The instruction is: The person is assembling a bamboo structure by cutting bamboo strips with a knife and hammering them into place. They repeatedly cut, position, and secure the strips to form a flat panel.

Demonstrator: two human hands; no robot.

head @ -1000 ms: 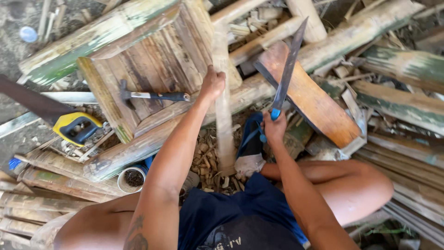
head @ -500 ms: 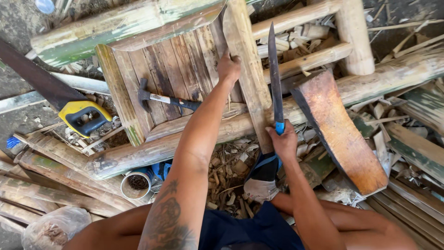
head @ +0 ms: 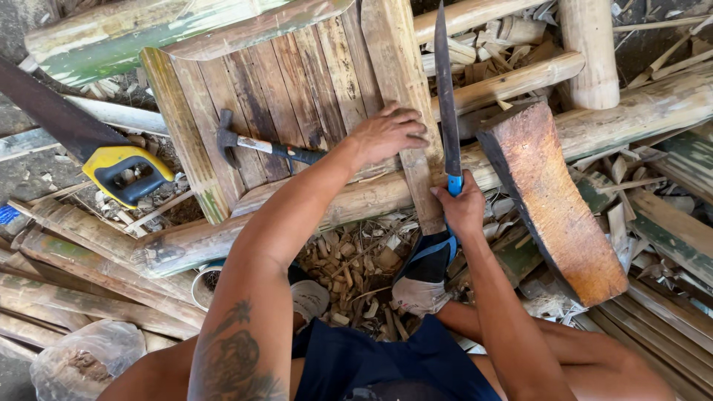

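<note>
Left hand [head: 386,134] pressed flat on the pale split bamboo slat [head: 401,111] to steady it across the round bamboo pole [head: 356,200] — right hand [head: 462,209] gripping the long blue-handled knife [head: 445,96], blade up beside that slat for trimming.

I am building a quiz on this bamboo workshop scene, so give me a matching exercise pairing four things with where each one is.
Things:
1. long dark knife with blue handle
2. claw hammer
3. yellow-handled handsaw
4. flat bamboo slat

Places:
A. lying on the slatted bamboo panel
B. under the left hand
C. gripped in the right hand
D. far left, beside the panel

Pairs: 1-C, 2-A, 3-D, 4-B
</note>
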